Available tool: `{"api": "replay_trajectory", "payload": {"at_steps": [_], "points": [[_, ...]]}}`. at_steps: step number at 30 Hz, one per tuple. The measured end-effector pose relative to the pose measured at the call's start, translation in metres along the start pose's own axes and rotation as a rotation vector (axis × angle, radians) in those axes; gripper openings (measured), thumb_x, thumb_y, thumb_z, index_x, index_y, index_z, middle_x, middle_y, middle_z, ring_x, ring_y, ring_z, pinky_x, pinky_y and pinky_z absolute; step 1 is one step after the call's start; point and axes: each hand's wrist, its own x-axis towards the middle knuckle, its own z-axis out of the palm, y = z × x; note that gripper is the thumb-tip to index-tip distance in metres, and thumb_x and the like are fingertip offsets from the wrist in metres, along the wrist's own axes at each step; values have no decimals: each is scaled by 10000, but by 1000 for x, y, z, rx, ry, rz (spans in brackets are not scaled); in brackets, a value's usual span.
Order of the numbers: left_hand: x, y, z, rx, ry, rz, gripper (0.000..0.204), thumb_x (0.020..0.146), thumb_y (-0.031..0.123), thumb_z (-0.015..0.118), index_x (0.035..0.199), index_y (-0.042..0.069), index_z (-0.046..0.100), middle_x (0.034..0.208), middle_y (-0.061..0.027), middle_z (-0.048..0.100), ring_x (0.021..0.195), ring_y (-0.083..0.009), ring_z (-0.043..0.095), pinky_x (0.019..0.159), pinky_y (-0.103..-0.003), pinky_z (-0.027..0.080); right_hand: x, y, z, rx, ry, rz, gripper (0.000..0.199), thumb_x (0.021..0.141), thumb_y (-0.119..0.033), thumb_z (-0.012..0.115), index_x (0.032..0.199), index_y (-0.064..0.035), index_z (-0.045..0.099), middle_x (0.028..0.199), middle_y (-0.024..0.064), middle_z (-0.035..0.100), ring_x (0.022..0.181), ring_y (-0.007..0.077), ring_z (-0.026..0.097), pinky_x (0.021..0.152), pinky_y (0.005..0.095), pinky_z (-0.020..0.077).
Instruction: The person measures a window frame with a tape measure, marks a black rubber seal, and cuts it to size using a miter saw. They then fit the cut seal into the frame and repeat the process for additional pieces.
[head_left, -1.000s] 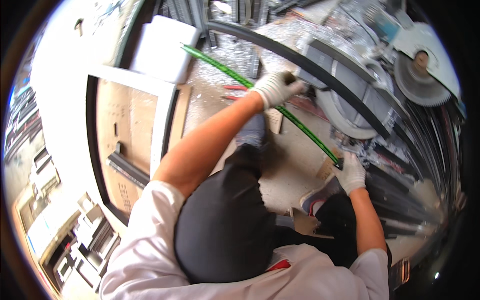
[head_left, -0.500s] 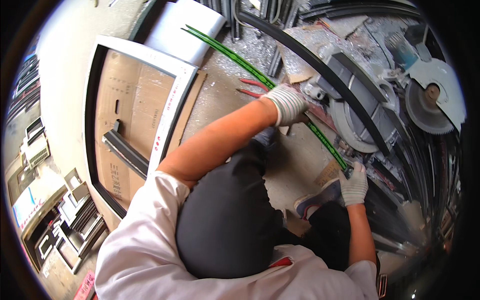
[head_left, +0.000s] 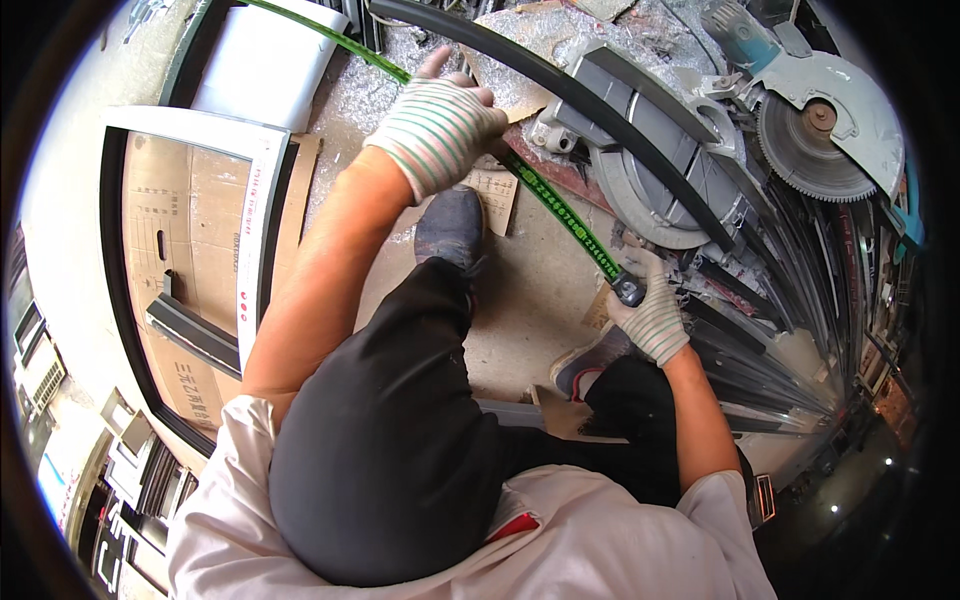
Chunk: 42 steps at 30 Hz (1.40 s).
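A tape measure with a green blade [head_left: 565,215] stretches slantwise between my hands, both in striped knit gloves. My right hand [head_left: 652,308] is closed round its small dark case [head_left: 628,289]. Farther out, my left hand [head_left: 440,130] grips the blade partway along, one bare fingertip sticking out upward. Beyond it the blade runs on to the upper left and leaves the picture. Just right of the blade, a long curved-looking black strip [head_left: 560,85] lies across the miter saw [head_left: 650,180].
The saw's toothed round blade [head_left: 790,150] stands bare at the right. Many dark profiles [head_left: 740,375] fan out below it. A white-edged frame [head_left: 262,230] with cardboard [head_left: 200,230] inside is at left. My shoe [head_left: 450,230] rests on the floor beneath my left hand.
The whole view has shifted, so things sit farther left and up. My left hand has moved away from my right along the tape. Red-handled pliers seen beside it earlier no longer show.
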Motion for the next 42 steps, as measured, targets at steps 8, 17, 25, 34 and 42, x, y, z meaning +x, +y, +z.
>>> {"api": "replay_trajectory", "payload": {"at_steps": [8, 17, 25, 34, 42], "points": [[-31, -33, -18, 23, 252, -145, 106, 878, 307, 755, 945, 225, 764, 1071, 42, 698, 1221, -220, 605, 1215, -578, 209, 7, -72, -16, 214, -161, 24, 559, 828, -101, 758, 1347, -18, 570, 1064, 77, 644, 971, 138, 615, 878, 309, 517], [-83, -76, -28, -26, 1021, -452, 406, 879, 141, 790, 1251, 56, 652, 1254, -151, 650, 1139, -352, 608, 1043, -446, 452, 27, -126, 14, 110, -46, -223, 674, 788, -196, 803, 1334, 34, 481, 1166, 224, 544, 1039, 347, 564, 942, 449, 484], [-163, -83, -4, -589, 1123, -1130, 281, 992, 177, 672, 1167, -41, 645, 1035, -148, 694, 938, -213, 670, 881, -356, 555, 57, -205, 50, 83, -76, -461, 694, 813, -220, 794, 1408, 7, 519, 1222, 209, 558, 1112, 357, 558, 996, 467, 480], [-171, -105, -2, -1160, 1281, -1218, 273, 1056, 278, 601, 1034, 14, 671, 853, -10, 638, 768, -97, 556, 722, -267, 487, 80, -264, 100, -2, -73, -512, 721, 791, -211, 824, 1396, 4, 497, 1242, 262, 503, 1129, 411, 559, 979, 480, 508], [-174, -125, -3, -1392, 1318, -1299, 270, 1047, 270, 589, 1014, 13, 667, 806, -18, 630, 698, -111, 555, 688, -283, 512, 94, -290, 142, -80, 4, -598, 743, 781, -243, 848, 1380, 26, 502, 1228, 281, 513, 1107, 435, 565, 961, 509, 501]]}}
